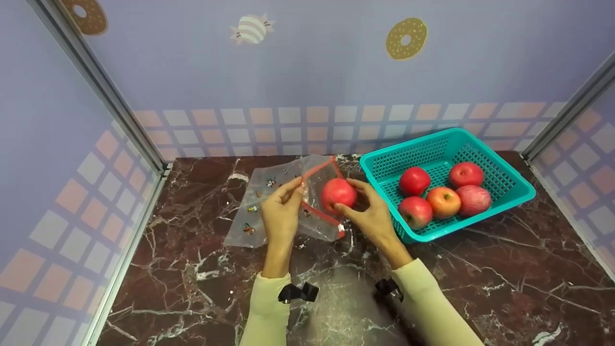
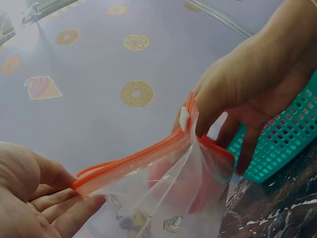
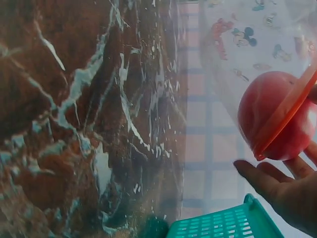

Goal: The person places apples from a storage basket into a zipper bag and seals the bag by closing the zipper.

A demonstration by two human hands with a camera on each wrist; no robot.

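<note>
My left hand point(image 1: 281, 213) pinches the orange zip edge of a clear printed zip bag point(image 1: 245, 218), seen close up in the left wrist view along with the white slider point(image 2: 184, 119). A red apple point(image 1: 338, 194) sits in the bag's mouth, held by my right hand point(image 1: 372, 211) with thumb and fingers about it. In the right wrist view the orange zip strip point(image 3: 285, 116) crosses over the apple, part of which is inside the clear plastic. The bag's body spreads left over the tabletop, its small cartoon prints showing.
To the right stands a teal perforated basket point(image 1: 521, 192) with several apples point(image 1: 443, 202) in it, close beside my right hand. The tabletop point(image 1: 202, 298) is dark red marble pattern. Patterned lilac walls point(image 1: 317, 72) enclose the back and both sides.
</note>
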